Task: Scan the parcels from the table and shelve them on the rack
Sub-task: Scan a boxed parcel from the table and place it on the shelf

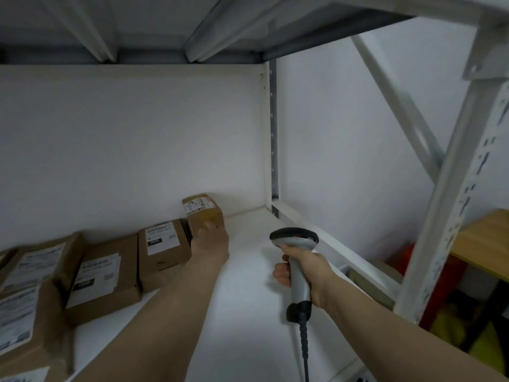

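A small brown parcel [202, 209] with a white label stands at the back of the white rack shelf [248, 271], against the wall. My left hand [210, 239] reaches in and grips its near end, thumb on the front face. To its right, over the shelf, my right hand [301, 267] holds a grey and black barcode scanner [296, 244] by the handle, head pointing away, its coiled cable hanging down. Several brown labelled parcels [162, 252] lie in a row to the left of the small one.
The shelf above [165, 26] hangs low overhead. A white rack upright [451, 194] and a diagonal brace [399, 106] stand on the right. Beyond them a wooden table edge [484, 244] shows, with red and yellow things beneath it.
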`<state>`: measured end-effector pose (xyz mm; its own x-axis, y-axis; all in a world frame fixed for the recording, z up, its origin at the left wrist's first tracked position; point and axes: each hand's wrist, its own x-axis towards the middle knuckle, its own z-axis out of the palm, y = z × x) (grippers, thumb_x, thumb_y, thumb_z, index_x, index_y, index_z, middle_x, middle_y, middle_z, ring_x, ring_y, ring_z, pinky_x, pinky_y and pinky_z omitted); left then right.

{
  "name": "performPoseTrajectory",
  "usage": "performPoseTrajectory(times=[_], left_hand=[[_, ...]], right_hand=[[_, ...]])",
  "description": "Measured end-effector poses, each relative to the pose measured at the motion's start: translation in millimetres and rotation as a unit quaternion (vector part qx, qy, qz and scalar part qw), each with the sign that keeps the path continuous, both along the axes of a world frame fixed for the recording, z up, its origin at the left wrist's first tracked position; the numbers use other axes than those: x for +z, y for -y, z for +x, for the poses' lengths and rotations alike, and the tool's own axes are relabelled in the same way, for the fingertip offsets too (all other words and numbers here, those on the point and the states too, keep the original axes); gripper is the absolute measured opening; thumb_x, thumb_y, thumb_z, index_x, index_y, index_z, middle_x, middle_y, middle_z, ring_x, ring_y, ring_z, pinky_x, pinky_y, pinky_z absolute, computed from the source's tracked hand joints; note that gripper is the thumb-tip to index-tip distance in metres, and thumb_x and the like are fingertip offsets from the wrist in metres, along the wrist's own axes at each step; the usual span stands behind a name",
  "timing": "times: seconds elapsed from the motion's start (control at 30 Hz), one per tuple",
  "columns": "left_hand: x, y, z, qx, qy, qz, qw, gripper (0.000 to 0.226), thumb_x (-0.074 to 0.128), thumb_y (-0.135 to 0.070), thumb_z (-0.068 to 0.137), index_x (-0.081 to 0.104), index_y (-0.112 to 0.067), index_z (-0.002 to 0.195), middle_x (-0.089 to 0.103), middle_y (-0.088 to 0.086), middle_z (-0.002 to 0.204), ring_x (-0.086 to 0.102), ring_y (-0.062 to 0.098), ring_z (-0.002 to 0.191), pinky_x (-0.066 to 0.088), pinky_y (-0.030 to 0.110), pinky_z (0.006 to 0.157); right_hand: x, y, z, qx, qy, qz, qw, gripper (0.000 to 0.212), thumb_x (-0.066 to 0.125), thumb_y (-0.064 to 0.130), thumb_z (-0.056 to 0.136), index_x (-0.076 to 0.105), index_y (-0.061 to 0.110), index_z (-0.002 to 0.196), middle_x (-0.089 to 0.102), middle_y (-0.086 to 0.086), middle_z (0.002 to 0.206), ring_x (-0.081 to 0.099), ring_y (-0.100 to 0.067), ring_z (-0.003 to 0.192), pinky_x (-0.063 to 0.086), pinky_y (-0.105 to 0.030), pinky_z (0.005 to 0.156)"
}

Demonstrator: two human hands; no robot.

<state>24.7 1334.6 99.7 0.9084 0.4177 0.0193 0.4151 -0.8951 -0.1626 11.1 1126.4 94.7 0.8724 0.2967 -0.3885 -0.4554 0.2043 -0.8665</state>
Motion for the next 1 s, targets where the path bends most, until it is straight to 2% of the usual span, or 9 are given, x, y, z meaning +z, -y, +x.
performPoseTrajectory(times=[0.1, 0.23, 0.37, 0.5, 0.6, 0.67, 0.73, 0.9, 1.0], left_hand=[[3.0, 15.9, -1.4, -0.029, -0.050, 0.008, 0.998, 0.039, 0.046, -0.012, 0.096, 0.042, -0.004, 0.134, 0.044, 0.013, 0.135, 0.048, 0.026, 0.121, 0.050, 0.031, 0.089], [2.0, 58.2, -15.6, -0.086, 0.001, 0.012, 0.996, 0.029, 0.045, -0.011, 0.093, 0.052, -0.008, 0.121, 0.051, 0.010, 0.118, 0.055, 0.025, 0.104, 0.043, 0.028, 0.069], [0.6, 115.5, -32.9, -0.131, 0.032, 0.019, 0.991, 0.025, 0.046, -0.014, 0.092, 0.057, -0.014, 0.115, 0.056, 0.005, 0.110, 0.058, 0.023, 0.099, 0.038, 0.028, 0.067], [-1.5, 189.4, -51.7, -0.185, 0.044, -0.004, 0.982, 0.021, 0.046, -0.021, 0.088, 0.060, -0.018, 0.104, 0.061, 0.001, 0.106, 0.060, 0.023, 0.095, 0.038, 0.028, 0.068], [-7.1, 259.4, -68.6, -0.244, 0.053, -0.007, 0.968, 0.019, 0.046, -0.030, 0.087, 0.060, -0.018, 0.088, 0.061, 0.000, 0.089, 0.055, 0.022, 0.077, 0.035, 0.027, 0.062], [-13.9, 311.6, -82.6, -0.291, 0.052, -0.002, 0.955, 0.028, 0.044, -0.041, 0.088, 0.053, -0.019, 0.073, 0.055, -0.001, 0.077, 0.050, 0.022, 0.068, 0.035, 0.026, 0.057], [-20.4, 366.5, -95.7, -0.344, 0.059, -0.002, 0.937, 0.036, 0.043, -0.048, 0.088, 0.048, -0.019, 0.068, 0.058, 0.002, 0.076, 0.054, 0.025, 0.069, 0.035, 0.026, 0.056], [-31.2, 494.3, -131.6, -0.441, 0.074, -0.017, 0.894, 0.034, 0.046, -0.046, 0.086, 0.056, -0.017, 0.073, 0.066, 0.008, 0.088, 0.064, 0.031, 0.085, 0.037, 0.029, 0.060], [-31.4, 562.6, -146.9, -0.479, 0.065, -0.030, 0.875, 0.031, 0.046, -0.043, 0.083, 0.061, -0.017, 0.075, 0.061, 0.003, 0.076, 0.062, 0.029, 0.077, 0.039, 0.029, 0.059]], right_hand=[[-0.9, 11.8, -6.7, 0.020, 0.005, 0.002, 1.000, 0.027, 0.073, 0.020, 0.084, 0.059, -0.001, 0.093, 0.068, -0.022, 0.076, 0.068, -0.028, 0.059, 0.060, -0.036, 0.059], [2.4, 40.4, -25.3, 0.063, 0.014, -0.027, 0.998, 0.035, 0.074, 0.030, 0.083, 0.060, 0.004, 0.102, 0.072, -0.021, 0.080, 0.071, -0.029, 0.067, 0.059, -0.036, 0.061], [5.0, 89.6, -51.2, 0.105, 0.035, -0.059, 0.992, 0.048, 0.075, 0.042, 0.080, 0.056, 0.011, 0.112, 0.073, -0.016, 0.078, 0.070, -0.026, 0.067, 0.060, -0.043, 0.070], [2.7, 161.1, -84.9, 0.097, 0.032, -0.061, 0.993, 0.045, 0.075, 0.041, 0.081, 0.053, 0.012, 0.108, 0.065, -0.012, 0.065, 0.058, -0.020, 0.051, 0.057, -0.036, 0.058], [-4.6, 230.5, -115.2, 0.056, 0.035, -0.080, 0.995, 0.039, 0.075, 0.037, 0.082, 0.056, 0.009, 0.100, 0.058, -0.010, 0.058, 0.050, -0.018, 0.043, 0.045, -0.026, 0.045], [-8.8, 285.0, -138.1, 0.028, 0.034, -0.117, 0.992, 0.033, 0.076, 0.035, 0.081, 0.061, 0.008, 0.094, 0.057, -0.008, 0.056, 0.048, -0.017, 0.042, 0.042, -0.024, 0.043], [-10.4, 343.4, -161.6, 0.021, 0.034, -0.174, 0.984, 0.028, 0.078, 0.030, 0.079, 0.063, 0.010, 0.091, 0.057, -0.005, 0.054, 0.047, -0.014, 0.041, 0.041, -0.023, 0.042], [-12.6, 478.6, -214.4, -0.058, 0.010, -0.327, 0.943, 0.021, 0.078, 0.009, 0.077, 0.058, 0.008, 0.072, 0.056, -0.002, 0.049, 0.048, -0.012, 0.038, 0.042, -0.022, 0.041], [-12.1, 547.6, -242.7, -0.134, -0.002, -0.400, 0.907, 0.022, 0.074, 0.003, 0.078, 0.056, 0.006, 0.066, 0.056, -0.006, 0.051, 0.049, -0.016, 0.040, 0.043, -0.023, 0.042]])
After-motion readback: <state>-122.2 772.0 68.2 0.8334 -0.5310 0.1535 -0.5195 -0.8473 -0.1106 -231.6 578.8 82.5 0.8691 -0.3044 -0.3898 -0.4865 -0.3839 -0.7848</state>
